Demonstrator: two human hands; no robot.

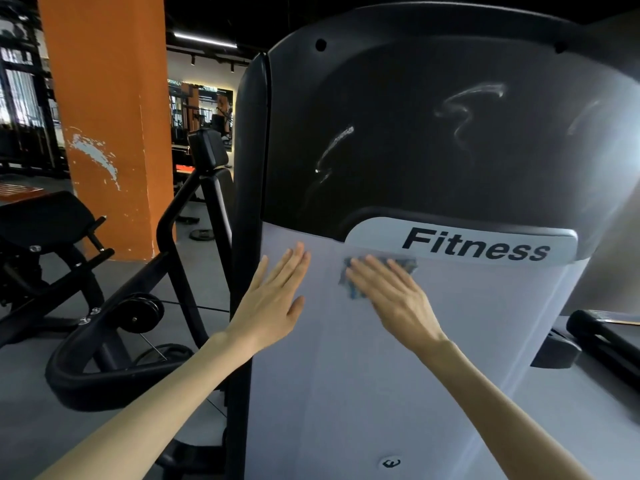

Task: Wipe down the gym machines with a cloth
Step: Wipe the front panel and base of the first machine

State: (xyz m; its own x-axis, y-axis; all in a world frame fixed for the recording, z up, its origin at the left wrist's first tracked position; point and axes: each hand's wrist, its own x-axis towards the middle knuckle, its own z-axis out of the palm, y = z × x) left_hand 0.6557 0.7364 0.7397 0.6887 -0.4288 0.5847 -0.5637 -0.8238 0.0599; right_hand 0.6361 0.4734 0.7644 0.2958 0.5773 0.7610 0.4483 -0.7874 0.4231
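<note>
Head view: a gym hall with grey floor [31, 420]; the machine cover [381, 393] is pale grey below its "Fitness" plate [476, 249] and glossy black above it, streaked with whitish smears; an orange pillar [110, 116] stands well left of the plate; just below-left of the plate the right hand [391, 299] presses a blue cloth [407, 265] to the cover, fingers straight, close together; further left the left hand [273, 303] lies flat, fingers straight, thumb apart.

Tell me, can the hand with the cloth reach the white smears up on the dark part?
Probably yes: the right hand presses the cloth just below, and nothing blocks the white smears above.
</note>
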